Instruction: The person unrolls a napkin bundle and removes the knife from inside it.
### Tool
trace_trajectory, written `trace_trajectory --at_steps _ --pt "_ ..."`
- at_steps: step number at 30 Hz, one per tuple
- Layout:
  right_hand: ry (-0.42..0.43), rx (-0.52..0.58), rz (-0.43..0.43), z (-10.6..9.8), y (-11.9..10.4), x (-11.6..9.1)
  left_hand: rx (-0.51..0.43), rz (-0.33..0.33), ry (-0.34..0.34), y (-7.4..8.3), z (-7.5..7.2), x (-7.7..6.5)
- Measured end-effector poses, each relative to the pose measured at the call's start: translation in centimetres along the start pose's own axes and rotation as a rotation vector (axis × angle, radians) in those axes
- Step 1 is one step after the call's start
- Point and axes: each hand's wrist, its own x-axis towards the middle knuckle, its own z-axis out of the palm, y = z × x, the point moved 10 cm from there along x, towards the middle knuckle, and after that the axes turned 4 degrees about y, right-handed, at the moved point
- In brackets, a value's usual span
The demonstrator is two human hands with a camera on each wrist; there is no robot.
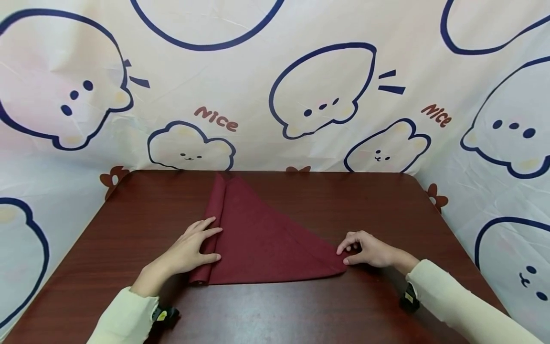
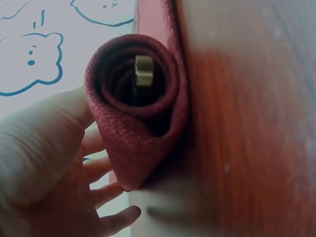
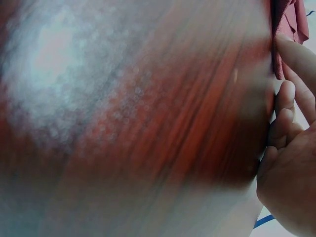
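- I see a dark red cloth napkin (image 1: 262, 239) lying on the brown desk (image 1: 129, 229), folded to a triangle, with its left edge rolled into a tube.
- My left hand (image 1: 189, 251) rests on that rolled edge (image 1: 215, 224), fingers (image 1: 206, 234) straight and slightly spread across the roll.
- From the left wrist view I look straight into the open end of the roll (image 2: 136, 118), coiled in layers, with the fingers lying alongside it.
- My right hand (image 1: 369, 249) sits at the triangle's right corner, its fingers (image 3: 296, 54) curled and clamped on the fabric tip.
- A cartoon-printed backdrop (image 1: 275, 86) stands behind the desk.
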Motion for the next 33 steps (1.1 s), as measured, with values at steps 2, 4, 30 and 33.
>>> trace_trajectory --at_steps 2,4,30,33 --pt "-0.003 -0.001 0.003 0.0 0.1 0.1 -0.002 -0.005 -0.001 -0.2 -0.2 -0.1" --pt "-0.003 -0.002 0.005 0.0 0.1 0.1 -0.005 -0.009 0.002 -0.3 -0.3 -0.2" --pt "0.005 0.015 -0.010 0.3 0.1 0.0 -0.014 -0.046 0.014 -1.6 -1.5 -1.3" --pt "0.000 0.016 -0.005 0.2 0.1 0.0 -0.014 -0.048 0.012 -1.7 -1.6 -1.3"
